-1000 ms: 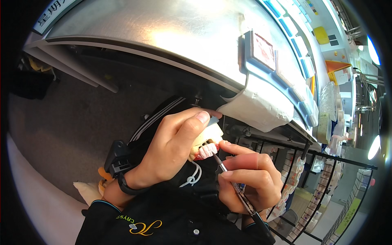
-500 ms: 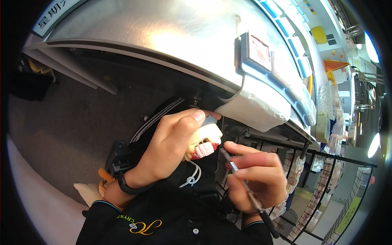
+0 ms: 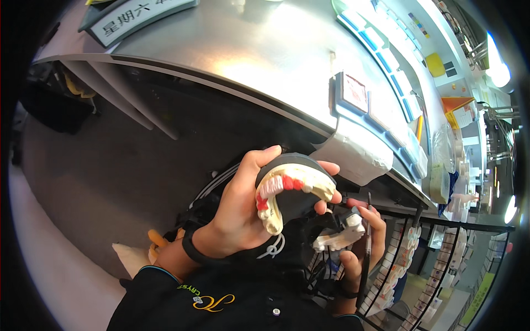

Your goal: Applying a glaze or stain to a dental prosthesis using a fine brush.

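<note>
My left hand point(image 3: 229, 212) is wrapped round a dental cast point(image 3: 314, 179), its cream tooth arch facing up on a dark grey base. Red wax covers some teeth, and a pale pink section lies along one side of the arch. Lower to the right, my right hand point(image 3: 376, 234) grips a second dental cast point(image 3: 343, 237), paler and on a dark base. A slim, dark pen-like tool point(image 3: 366, 256) also runs upright through that hand, its tip pointing up. The two casts are apart, with the second below and right of the first.
A metal-topped bench point(image 3: 248, 60) stretches ahead. On it are a blue-grey tray with a red wax block point(image 3: 354, 92), a white cloth point(image 3: 353, 151) over the edge, and a sign holder point(image 3: 132, 22). Wire racks point(image 3: 436, 265) holding several casts stand at the right.
The dental model has come apart into two casts; one stays in my left hand, turned arch-up, and my right hand now holds the other. The tool has swung from slanted to upright.
</note>
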Motion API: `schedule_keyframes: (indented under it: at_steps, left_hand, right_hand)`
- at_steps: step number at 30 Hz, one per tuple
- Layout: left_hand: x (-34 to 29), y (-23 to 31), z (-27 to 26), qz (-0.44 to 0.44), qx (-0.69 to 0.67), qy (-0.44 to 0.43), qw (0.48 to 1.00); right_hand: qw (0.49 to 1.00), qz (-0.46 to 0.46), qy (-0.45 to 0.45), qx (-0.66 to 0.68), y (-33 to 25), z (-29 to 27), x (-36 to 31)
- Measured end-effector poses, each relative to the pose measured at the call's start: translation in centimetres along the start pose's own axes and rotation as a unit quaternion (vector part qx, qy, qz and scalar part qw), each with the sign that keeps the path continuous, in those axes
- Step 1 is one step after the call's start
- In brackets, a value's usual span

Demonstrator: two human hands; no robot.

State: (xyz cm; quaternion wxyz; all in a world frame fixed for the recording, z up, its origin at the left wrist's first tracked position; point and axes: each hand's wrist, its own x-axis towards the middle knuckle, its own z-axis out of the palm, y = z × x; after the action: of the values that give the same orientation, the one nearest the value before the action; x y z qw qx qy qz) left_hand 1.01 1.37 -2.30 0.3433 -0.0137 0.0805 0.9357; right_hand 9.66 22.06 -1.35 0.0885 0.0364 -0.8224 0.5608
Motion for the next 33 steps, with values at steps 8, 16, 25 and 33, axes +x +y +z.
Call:
schedule_keyframes:
  at_steps: [8,16,25,33]
  left_hand:
    - [-0.7,-0.7,-0.4,-0.007,-0.094,-0.055,0.994]
    - [-1.5,-1.2,-0.8,0.028,0.185,-0.082,0.979]
    - [-2.8,-2.4,2.0,0.036,0.320,-0.065,0.945]
    - [-1.9,-2.6,2.3,0.045,0.281,-0.051,0.957]
  right_hand:
    - [0.982,0.038,0.081,0.164,-1.9,0.4,-1.0]
    - [0.984,-0.022,0.140,0.107,-2.7,-2.6,0.3]
    - [0.964,-0.128,0.215,0.092,-2.2,-3.7,3.6]
    - [0.956,-0.225,0.129,0.138,-4.2,-0.8,4.8]
